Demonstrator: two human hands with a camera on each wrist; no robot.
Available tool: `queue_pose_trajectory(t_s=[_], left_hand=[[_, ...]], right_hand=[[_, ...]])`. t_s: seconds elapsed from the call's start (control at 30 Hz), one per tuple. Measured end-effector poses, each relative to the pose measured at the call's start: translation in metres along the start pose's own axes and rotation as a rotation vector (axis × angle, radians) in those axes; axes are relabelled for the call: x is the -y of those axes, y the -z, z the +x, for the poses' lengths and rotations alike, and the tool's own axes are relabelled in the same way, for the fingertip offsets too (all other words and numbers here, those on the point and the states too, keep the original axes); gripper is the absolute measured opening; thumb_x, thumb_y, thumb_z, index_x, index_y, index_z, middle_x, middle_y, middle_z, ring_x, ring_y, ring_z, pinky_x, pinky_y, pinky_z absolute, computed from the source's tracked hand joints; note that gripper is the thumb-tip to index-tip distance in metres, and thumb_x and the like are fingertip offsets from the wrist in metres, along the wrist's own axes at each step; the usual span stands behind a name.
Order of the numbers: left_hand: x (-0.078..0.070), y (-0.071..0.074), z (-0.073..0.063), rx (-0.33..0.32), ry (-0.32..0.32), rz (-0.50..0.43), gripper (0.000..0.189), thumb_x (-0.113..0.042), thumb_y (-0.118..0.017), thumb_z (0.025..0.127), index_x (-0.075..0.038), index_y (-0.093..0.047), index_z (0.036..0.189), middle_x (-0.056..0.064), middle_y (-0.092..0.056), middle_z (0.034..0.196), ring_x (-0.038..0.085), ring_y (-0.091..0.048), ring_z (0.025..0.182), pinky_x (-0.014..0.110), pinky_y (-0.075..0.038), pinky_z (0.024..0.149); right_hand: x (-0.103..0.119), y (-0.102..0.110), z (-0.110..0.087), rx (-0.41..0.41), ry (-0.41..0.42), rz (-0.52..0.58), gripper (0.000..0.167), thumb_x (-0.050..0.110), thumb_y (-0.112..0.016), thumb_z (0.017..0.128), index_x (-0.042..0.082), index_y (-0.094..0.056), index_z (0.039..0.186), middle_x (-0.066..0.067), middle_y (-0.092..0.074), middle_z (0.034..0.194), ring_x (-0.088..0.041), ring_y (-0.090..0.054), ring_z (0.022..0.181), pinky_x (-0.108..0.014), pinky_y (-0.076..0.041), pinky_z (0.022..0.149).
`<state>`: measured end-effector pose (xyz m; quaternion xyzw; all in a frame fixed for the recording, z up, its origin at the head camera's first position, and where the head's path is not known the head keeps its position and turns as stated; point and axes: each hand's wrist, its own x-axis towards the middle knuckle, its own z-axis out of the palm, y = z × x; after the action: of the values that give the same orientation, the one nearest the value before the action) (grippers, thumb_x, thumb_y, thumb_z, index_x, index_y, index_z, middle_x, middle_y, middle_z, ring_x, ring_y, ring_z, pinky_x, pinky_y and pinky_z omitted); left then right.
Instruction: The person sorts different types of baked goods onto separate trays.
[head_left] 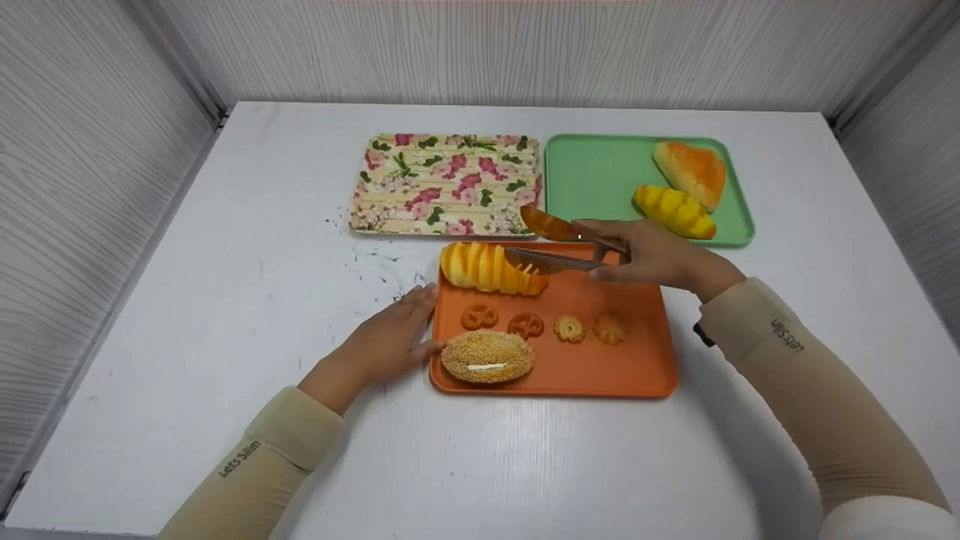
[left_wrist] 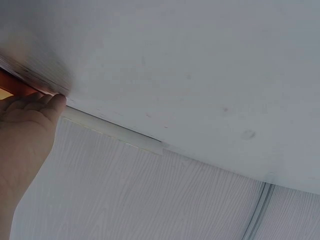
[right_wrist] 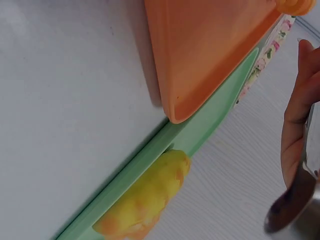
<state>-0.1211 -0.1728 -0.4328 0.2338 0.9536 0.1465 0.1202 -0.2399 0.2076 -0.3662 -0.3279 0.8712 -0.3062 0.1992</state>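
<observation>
My right hand point(head_left: 652, 255) grips a pair of metal tongs point(head_left: 559, 262) above the orange tray point(head_left: 600, 375). The tongs' tips are spread, the lower one over the right end of a sliced-looking bread loaf point(head_left: 480, 266); whether it touches cannot be told. In the right wrist view, fingers point(right_wrist: 295, 120) wrap the tongs' metal. My left hand point(head_left: 382, 337) lies along the orange tray's left edge with fingers extended, its thumb near a crumb-coated oval bun point(head_left: 487, 358). Two pretzel-shaped cookies point(head_left: 480, 316) and two round cookies point(head_left: 570, 329) sit in a row on this tray.
Behind the orange tray lies a floral tray point(head_left: 442, 184). Right of it, a green tray point(head_left: 592, 172) bears a yellow striped croissant-like bread point(head_left: 675, 211) and a browned triangular bread point(head_left: 694, 174). Pale wood-grain panels point(head_left: 487, 52) border the white table point(head_left: 225, 300).
</observation>
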Motion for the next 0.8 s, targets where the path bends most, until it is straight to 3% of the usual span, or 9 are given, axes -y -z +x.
queue_pose_trajectory(t_s=[0.17, 0.33, 0.47, 0.63, 0.8], left_hand=[[-0.001, 0.001, 0.000, 0.000, 0.000, 0.002, 0.076, -0.049, -0.041, 0.099, -0.003, -0.012, 0.152, 0.013, -0.012, 0.157, 0.028, -0.012, 0.143, 0.041, -0.016, 0.113], [-0.002, 0.002, 0.000, 0.004, 0.011, 0.009, 0.075, -0.048, -0.043, 0.099, -0.003, -0.014, 0.152, 0.013, -0.015, 0.157, 0.027, -0.013, 0.143, 0.041, -0.017, 0.113], [-0.003, 0.002, 0.001, 0.005, 0.009, 0.011, 0.076, -0.048, -0.043, 0.099, -0.002, -0.014, 0.152, 0.013, -0.014, 0.157, 0.027, -0.013, 0.143, 0.041, -0.017, 0.113], [-0.003, 0.003, 0.001, 0.010, 0.010, 0.003, 0.076, -0.048, -0.043, 0.099, -0.003, -0.013, 0.152, 0.014, -0.014, 0.157, 0.028, -0.013, 0.143, 0.042, -0.017, 0.113], [-0.002, 0.002, 0.001, 0.010, 0.010, -0.005, 0.076, -0.048, -0.042, 0.099, -0.003, -0.012, 0.152, 0.015, -0.014, 0.156, 0.028, -0.013, 0.143, 0.042, -0.017, 0.113]], right_hand=[[0.001, -0.006, 0.007, 0.058, 0.011, 0.013, 0.074, 0.043, -0.067, 0.087, 0.028, -0.032, 0.150, 0.003, -0.065, 0.111, -0.017, -0.060, 0.083, -0.038, -0.046, 0.067], [0.001, -0.011, 0.011, 0.083, 0.010, -0.020, 0.073, 0.040, -0.067, 0.088, 0.029, -0.030, 0.150, 0.001, -0.062, 0.120, -0.011, -0.058, 0.100, -0.040, -0.045, 0.083], [0.001, -0.013, 0.012, 0.092, 0.025, -0.034, 0.072, 0.041, -0.067, 0.089, 0.034, -0.029, 0.150, 0.002, -0.064, 0.117, -0.012, -0.059, 0.100, -0.042, -0.045, 0.087], [0.001, -0.015, 0.013, 0.100, 0.033, -0.020, 0.072, 0.038, -0.067, 0.089, 0.034, -0.029, 0.150, 0.003, -0.064, 0.116, -0.012, -0.060, 0.098, -0.041, -0.046, 0.082], [0.001, -0.017, 0.014, 0.089, 0.063, -0.055, 0.070, 0.033, -0.068, 0.090, 0.031, -0.032, 0.149, 0.002, -0.067, 0.106, -0.017, -0.060, 0.077, -0.038, -0.046, 0.068]])
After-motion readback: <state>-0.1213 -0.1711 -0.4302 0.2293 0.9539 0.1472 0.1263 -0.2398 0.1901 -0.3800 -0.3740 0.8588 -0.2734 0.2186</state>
